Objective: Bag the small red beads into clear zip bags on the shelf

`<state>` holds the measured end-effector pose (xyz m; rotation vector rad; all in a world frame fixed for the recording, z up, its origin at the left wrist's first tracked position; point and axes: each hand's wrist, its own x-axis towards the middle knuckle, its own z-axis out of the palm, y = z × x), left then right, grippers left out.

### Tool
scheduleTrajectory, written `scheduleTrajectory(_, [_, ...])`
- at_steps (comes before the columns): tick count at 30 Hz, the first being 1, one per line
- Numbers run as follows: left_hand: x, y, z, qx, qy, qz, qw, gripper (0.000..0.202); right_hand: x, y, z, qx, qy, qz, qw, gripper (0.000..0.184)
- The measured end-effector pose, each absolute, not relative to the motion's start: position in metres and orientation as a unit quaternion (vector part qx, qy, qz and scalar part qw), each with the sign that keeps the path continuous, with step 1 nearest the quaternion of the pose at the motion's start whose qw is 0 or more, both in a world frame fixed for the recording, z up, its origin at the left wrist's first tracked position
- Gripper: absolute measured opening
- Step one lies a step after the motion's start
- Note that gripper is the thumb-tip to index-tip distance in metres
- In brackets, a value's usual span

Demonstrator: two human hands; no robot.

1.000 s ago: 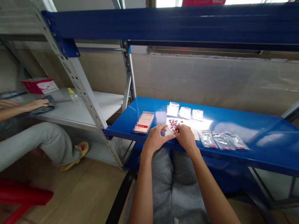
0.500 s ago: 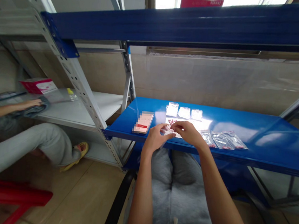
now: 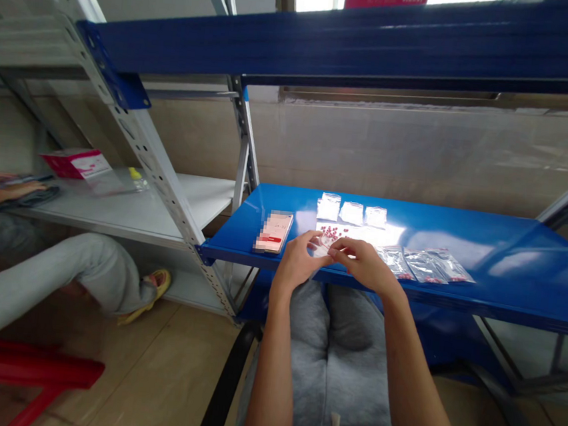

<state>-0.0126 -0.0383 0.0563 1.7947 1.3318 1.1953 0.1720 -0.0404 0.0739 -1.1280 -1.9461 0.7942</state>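
Observation:
Near the front edge of the blue shelf, my left hand (image 3: 301,260) is closed on a small clear plastic bag (image 3: 322,245). My right hand (image 3: 362,262) pinches at the same bag's right side; whether a bead is also between those fingertips is too small to tell. Just beyond my fingers, several small red beads (image 3: 333,232) lie on a white sheet (image 3: 373,235). Flat to the right of my right hand are clear bags (image 3: 425,267) with red beads in them. Three stacks of small pale bags (image 3: 351,213) sit behind the sheet.
A phone (image 3: 275,232) lies left of my hands on the blue shelf (image 3: 510,261). A blue beam (image 3: 330,50) crosses above. At left, another person's hands (image 3: 5,189) work at a white shelf (image 3: 190,197) holding a red-and-white box (image 3: 80,163). A red stool (image 3: 22,375) stands below.
My right hand has shifted slightly right and down, its fingers still at the bag. My left hand stays almost in place. The other person's hand has moved left with the dark cloth.

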Motion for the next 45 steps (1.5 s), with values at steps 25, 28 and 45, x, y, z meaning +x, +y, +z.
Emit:
scheduleTrajectory(25, [-0.004, -0.036, 0.064, 0.615, 0.443, 0.543, 0.363, 0.023, 0.187, -0.051, 0.080, -0.448, -0.620, 0.334, 0.551, 0.029])
scheduleTrajectory(28, [-0.004, -0.036, 0.063, 0.613, 0.442, 0.549, 0.356, 0.023, 0.187, -0.051, 0.080, -0.447, -0.607, 0.351, 0.555, 0.032])
scheduleTrajectory(45, [-0.004, -0.039, 0.064, 0.617, 0.416, 0.525, 0.412, 0.027, 0.183, -0.051, 0.077, -0.402, -0.629, 0.408, 0.526, 0.027])
